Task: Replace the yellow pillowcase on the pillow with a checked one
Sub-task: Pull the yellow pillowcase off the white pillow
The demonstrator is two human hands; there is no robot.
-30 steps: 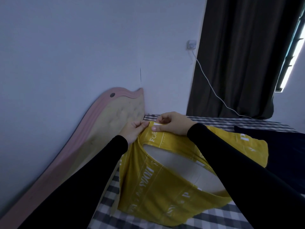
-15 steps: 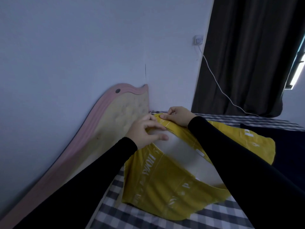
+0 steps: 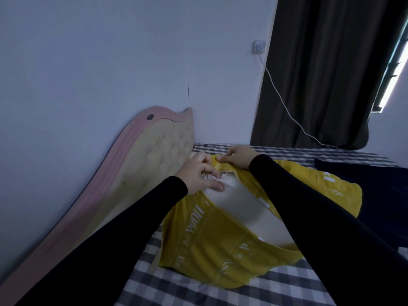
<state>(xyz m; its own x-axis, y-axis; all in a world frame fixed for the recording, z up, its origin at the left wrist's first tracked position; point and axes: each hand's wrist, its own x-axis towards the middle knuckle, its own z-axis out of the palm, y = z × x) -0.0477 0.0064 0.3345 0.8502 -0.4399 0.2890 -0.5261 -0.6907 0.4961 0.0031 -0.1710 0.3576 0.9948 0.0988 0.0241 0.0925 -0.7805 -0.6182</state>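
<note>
A yellow pillowcase [image 3: 212, 244] with white lettering lies on the checked bed, its mouth gaping toward me. The white pillow [image 3: 238, 206] shows inside the opening. My left hand [image 3: 198, 173] grips the bunched white corner of the pillow at the far end of the opening, thumb pressed on the pillow. My right hand [image 3: 237, 156] pinches the yellow pillowcase's edge just beside it. Both arms wear black sleeves, and the right sleeve hides part of the pillowcase. No loose checked pillowcase is visible.
A pink and beige padded headboard [image 3: 136, 164] leans along the wall on the left. The bed sheet [image 3: 198, 290] is grey-and-white checked. Dark blue bedding [image 3: 384, 191] lies at the right. A dark curtain [image 3: 326, 74] and a white cable [image 3: 284, 107] from a wall socket hang behind.
My left hand let go of the yellow edge and moved into the opening, taking hold of the white pillow's corner. My right hand kept pinching the pillowcase edge.
</note>
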